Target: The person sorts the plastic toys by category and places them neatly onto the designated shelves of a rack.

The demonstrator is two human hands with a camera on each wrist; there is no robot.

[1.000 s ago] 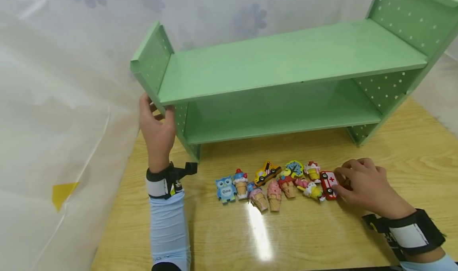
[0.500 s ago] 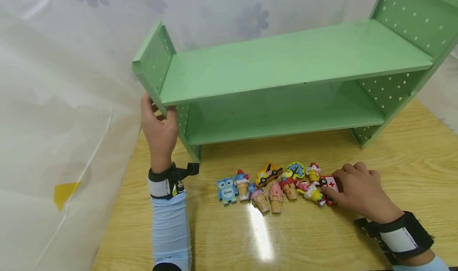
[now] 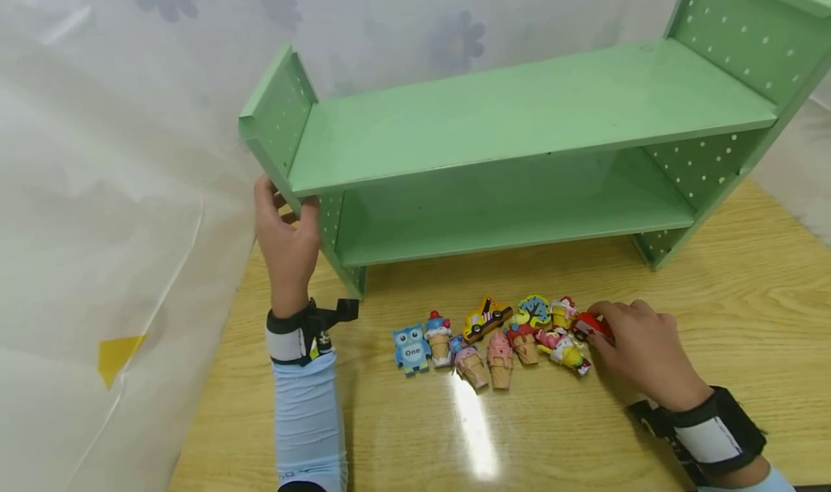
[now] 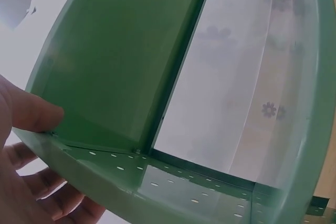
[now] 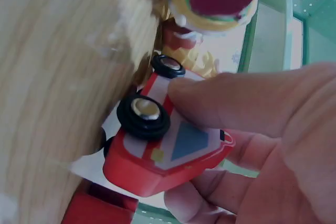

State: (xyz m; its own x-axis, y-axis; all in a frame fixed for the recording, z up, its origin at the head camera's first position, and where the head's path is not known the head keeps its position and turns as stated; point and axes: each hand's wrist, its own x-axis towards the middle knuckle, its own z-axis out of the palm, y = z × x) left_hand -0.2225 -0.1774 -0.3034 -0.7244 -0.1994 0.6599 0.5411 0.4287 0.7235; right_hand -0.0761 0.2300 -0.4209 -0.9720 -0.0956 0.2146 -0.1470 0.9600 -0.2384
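Now the shelf (image 3: 493, 120) is gripped by the curled left hand (image 3: 286, 257); between the hands, toys (image 3: 500, 362) are clustered; the car (image 3: 589, 325), flat a moment ago, is tipped up, pinched in the right hand (image 3: 652, 351), so a grasp seems gained.

I log light-blue sleeves (image 3: 308, 413), the left wrinkled; two black wrist straps (image 3: 746, 428), each with a whitish patch (image 3: 709, 440); black bracket (image 3: 339, 314) at the left strap.
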